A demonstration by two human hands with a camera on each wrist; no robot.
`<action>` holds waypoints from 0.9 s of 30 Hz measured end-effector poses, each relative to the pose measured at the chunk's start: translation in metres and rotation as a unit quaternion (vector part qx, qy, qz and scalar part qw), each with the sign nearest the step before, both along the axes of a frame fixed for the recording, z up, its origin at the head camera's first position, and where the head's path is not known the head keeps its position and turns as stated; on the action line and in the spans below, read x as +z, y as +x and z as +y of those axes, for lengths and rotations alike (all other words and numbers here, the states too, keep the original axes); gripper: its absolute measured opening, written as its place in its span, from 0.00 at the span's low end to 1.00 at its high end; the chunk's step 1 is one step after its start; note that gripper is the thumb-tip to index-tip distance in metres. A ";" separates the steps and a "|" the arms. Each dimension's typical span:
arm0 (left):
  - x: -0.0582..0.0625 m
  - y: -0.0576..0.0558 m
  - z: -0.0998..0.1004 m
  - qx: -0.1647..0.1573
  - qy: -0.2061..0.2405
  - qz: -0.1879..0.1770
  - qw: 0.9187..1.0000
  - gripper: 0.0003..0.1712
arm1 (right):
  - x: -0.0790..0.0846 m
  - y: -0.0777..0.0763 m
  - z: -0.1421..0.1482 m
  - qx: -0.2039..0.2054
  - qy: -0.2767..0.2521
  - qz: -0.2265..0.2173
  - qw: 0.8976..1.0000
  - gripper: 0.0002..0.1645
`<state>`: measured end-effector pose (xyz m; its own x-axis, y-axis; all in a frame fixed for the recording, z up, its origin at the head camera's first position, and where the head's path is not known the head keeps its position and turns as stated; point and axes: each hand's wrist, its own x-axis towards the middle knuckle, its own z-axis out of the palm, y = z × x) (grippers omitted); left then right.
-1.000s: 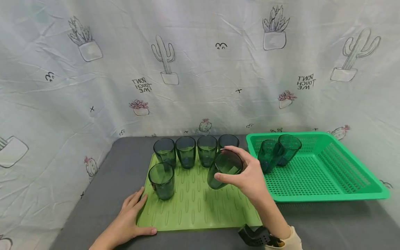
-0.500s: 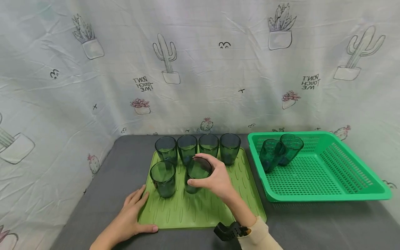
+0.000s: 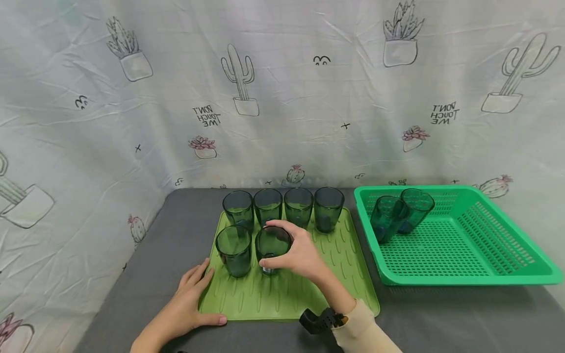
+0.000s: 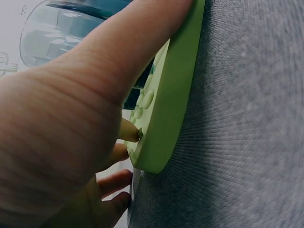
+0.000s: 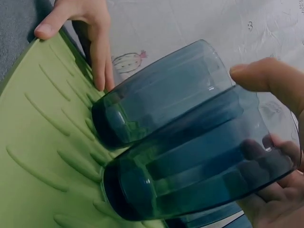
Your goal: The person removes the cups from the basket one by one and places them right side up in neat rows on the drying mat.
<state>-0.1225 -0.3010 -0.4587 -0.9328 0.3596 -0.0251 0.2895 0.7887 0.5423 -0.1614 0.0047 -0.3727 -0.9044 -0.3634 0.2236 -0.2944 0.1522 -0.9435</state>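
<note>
My right hand (image 3: 302, 255) holds a dark green drinking glass (image 3: 270, 242) near its rim, thumb on the near side and fingers round the far side. In the right wrist view this glass (image 5: 190, 166) stands with its base on the ribbed green mat (image 3: 309, 294), close beside another glass (image 5: 156, 95). That neighbour (image 3: 234, 250) is upright at the mat's left. Behind them several matching glasses (image 3: 298, 208) form a back row. My left hand (image 3: 190, 299) rests at the mat's front left corner, fingers spread along the left edge and thumb at the front edge (image 4: 175, 109).
To the right of the mat is a green perforated plastic basket (image 3: 468, 280). Two more glasses, a left one (image 3: 385, 220) and a right one (image 3: 417, 211), lean together at its left end. A grey tabletop (image 3: 441, 318) lies beneath, with a cactus-print curtain (image 3: 282, 98) behind.
My right hand has carried the glass leftward and down onto the mat, beside the front left glass. The glass was tilted and now stands upright. My left hand has stayed at the mat's corner.
</note>
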 end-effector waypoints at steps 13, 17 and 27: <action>0.000 -0.001 0.001 -0.003 -0.007 0.012 1.000 0.70 | -0.007 -0.011 -0.005 0.027 0.035 0.003 0.999 0.45; 0.001 -0.002 0.001 -0.005 -0.007 0.017 1.000 0.70 | -0.009 -0.014 -0.006 0.030 0.031 0.008 0.999 0.46; 0.002 -0.001 0.000 -0.004 -0.013 0.017 1.000 0.69 | -0.012 -0.016 -0.007 0.040 0.022 0.021 0.999 0.44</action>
